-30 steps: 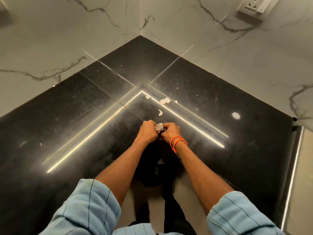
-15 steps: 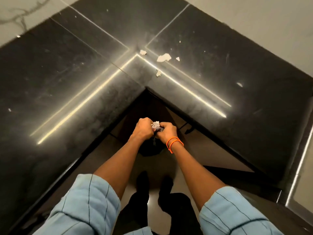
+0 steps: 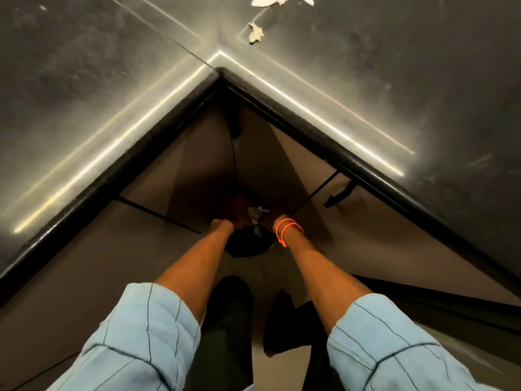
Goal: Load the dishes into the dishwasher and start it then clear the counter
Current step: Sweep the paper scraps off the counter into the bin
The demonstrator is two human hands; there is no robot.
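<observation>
Both hands down below the counter's [image 3: 366, 80] inner corner.
I see left hand [image 3: 235, 214] and right hand [image 3: 272, 211] curled together, pinching crumpled paper scraps [image 3: 255, 214] over a dark bin [image 3: 245, 246].

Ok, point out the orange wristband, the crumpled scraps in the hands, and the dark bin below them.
orange wristband [image 3: 287, 228]: head view, on the cords across the right wrist.
crumpled scraps [image 3: 255, 215]: head view, on the pale wad between both hands.
dark bin [image 3: 248, 246]: head view, on its dark inside below the hands.
</observation>
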